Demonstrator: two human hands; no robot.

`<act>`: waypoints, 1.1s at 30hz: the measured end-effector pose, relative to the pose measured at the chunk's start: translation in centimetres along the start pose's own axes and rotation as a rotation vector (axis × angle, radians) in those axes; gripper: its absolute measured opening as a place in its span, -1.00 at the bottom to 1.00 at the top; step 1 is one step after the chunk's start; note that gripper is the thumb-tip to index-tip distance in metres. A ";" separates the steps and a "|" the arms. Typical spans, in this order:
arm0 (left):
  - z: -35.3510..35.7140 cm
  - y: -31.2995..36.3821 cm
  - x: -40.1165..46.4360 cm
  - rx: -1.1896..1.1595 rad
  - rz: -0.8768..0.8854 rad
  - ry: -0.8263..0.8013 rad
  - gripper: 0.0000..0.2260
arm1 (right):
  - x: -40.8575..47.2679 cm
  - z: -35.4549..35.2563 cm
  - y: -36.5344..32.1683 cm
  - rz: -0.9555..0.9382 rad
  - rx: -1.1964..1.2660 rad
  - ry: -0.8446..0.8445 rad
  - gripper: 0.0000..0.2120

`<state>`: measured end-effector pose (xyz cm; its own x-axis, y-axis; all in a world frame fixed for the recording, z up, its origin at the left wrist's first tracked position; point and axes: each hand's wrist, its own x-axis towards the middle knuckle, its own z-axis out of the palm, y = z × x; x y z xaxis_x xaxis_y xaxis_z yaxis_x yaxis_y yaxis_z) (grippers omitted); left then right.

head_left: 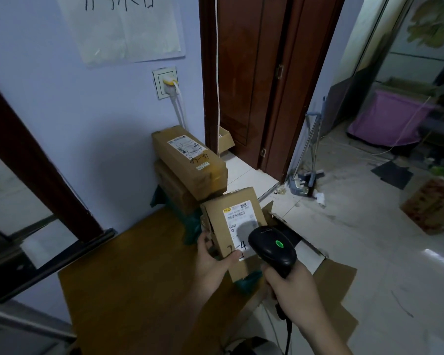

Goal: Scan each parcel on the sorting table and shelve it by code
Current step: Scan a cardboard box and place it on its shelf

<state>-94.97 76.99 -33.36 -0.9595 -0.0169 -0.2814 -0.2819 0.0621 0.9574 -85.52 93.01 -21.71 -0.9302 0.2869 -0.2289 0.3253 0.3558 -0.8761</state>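
My left hand (212, 262) grips a small brown cardboard parcel (215, 216) by its left side, above the wooden sorting table (128, 272). A white shipping label (237, 221) with a barcode and a handwritten "4" faces up. My right hand (292, 288) holds a black handheld scanner (272, 248). Its head hovers over the label's lower right and a green light glows on it. At the table's far end two larger brown parcels (190, 160) are stacked against the wall, the top one labelled.
An open cardboard box (326, 275) sits on the floor right of the table. A brown door (254, 73) stands behind the stack, with a broom and dustpan (305, 172) beside it. A wall socket (166, 82) with cables is above the stack.
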 end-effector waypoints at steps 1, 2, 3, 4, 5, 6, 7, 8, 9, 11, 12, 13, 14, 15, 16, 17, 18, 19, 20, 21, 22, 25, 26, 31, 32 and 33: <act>-0.3 -0.1 -0.2 0.019 0.010 0.002 -0.02 | -0.2 0.2 -0.3 -0.014 -0.005 -0.001 -0.71; -0.6 0.0 -0.4 0.020 0.015 -0.007 -0.01 | -0.4 0.4 -0.5 -0.024 -0.004 -0.003 -0.70; -0.8 0.0 -0.5 0.022 0.015 -0.014 0.00 | -0.6 0.6 -0.7 -0.025 -0.001 -0.004 -0.70; -1.1 0.1 -0.6 0.028 0.022 -0.016 0.00 | -0.8 0.8 -0.9 -0.020 0.002 -0.003 -0.71; -1.3 0.2 -0.6 0.033 0.026 -0.020 0.01 | -1.0 1.0 -1.0 -0.011 0.008 -0.002 -0.72; -1.5 0.2 -0.8 0.039 0.028 -0.029 0.00 | -1.3 1.2 -1.1 0.000 0.014 -0.002 -0.74; -1.7 0.1 -0.9 0.040 0.030 -0.033 0.00 | -1.6 1.4 -1.3 0.010 0.019 -0.002 -0.75; -1.9 0.1 -1.0 0.037 0.028 -0.035 -0.02 | -1.8 1.6 -1.3 0.016 0.022 -0.003 -0.77; -2.2 0.0 -1.1 0.035 0.020 -0.038 -0.02 | -2.1 1.9 -1.4 0.021 0.023 -0.004 -0.77; -2.6 0.0 -1.5 0.035 0.017 -0.040 -0.03 | -2.7 2.2 -1.5 0.026 0.020 0.000 -0.79; -2.8 0.1 -1.7 0.037 0.019 -0.037 -0.03 | -3.0 2.4 -1.5 0.028 0.022 0.004 -0.80; -3.0 0.0 -1.9 0.036 0.021 -0.040 -0.03 | -3.3 2.6 -1.6 0.028 0.028 0.009 -0.81; -3.3 0.0 -2.2 0.033 0.023 -0.046 -0.03 | -3.6 2.8 -1.7 0.024 0.032 0.011 -0.82; -3.5 -0.2 -2.3 0.029 0.026 -0.051 -0.02 | -3.9 3.0 -1.7 0.021 0.034 0.011 -0.83; -3.8 -0.3 -2.4 0.024 0.027 -0.055 -0.01 | -4.2 3.3 -1.8 0.017 0.034 0.009 -0.85; -4.1 -0.4 -2.6 0.016 0.024 -0.060 -0.01 | -4.5 3.5 -1.9 0.015 0.034 0.006 -0.86; -4.3 -0.4 -2.8 0.010 0.021 -0.063 -0.02 | -4.9 3.8 -1.9 0.013 0.035 0.005 -0.87; -4.6 -0.4 -3.0 0.000 0.019 -0.062 -0.04 | -5.3 4.1 -2.1 0.010 0.036 0.005 -0.86; -4.9 -0.5 -3.0 -0.015 0.011 -0.062 -0.07 | -5.7 4.3 -2.2 0.006 0.035 0.007 -0.85; -5.3 -0.6 -3.1 -0.048 -0.006 -0.061 -0.09 | -6.1 4.6 -2.3 0.008 0.027 0.007 -0.82; -5.7 -0.6 -3.2 -0.084 -0.027 -0.060 -0.12 | -6.5 4.9 -2.3 0.010 0.018 0.007 -0.79; -7.3 -0.8 -3.5 -0.212 -0.086 -0.063 -0.22 | -7.7 5.8 -2.2 0.029 0.002 0.008 -0.80; -7.9 -0.7 -3.7 -0.248 -0.123 -0.071 -0.24 | -8.0 6.1 -2.1 0.033 0.004 0.016 -0.83; -11.5 -0.8 -4.4 -0.356 -0.287 -0.024 -0.37 | -9.9 7.2 -1.8 0.049 0.005 0.025 -0.95; -12.2 -0.9 -4.7 -0.365 -0.304 -0.017 -0.37 | -10.3 7.5 -1.7 0.046 -0.003 0.014 -0.95; -13.0 -1.1 -5.1 -0.381 -0.313 -0.005 -0.38 | -10.7 7.7 -1.7 0.045 -0.015 -0.002 -0.94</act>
<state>-89.79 64.05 -32.13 -0.8287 0.0283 -0.5590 -0.5383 -0.3143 0.7820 -77.40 82.45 -20.99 -0.9150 0.3014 -0.2683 0.3690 0.3564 -0.8584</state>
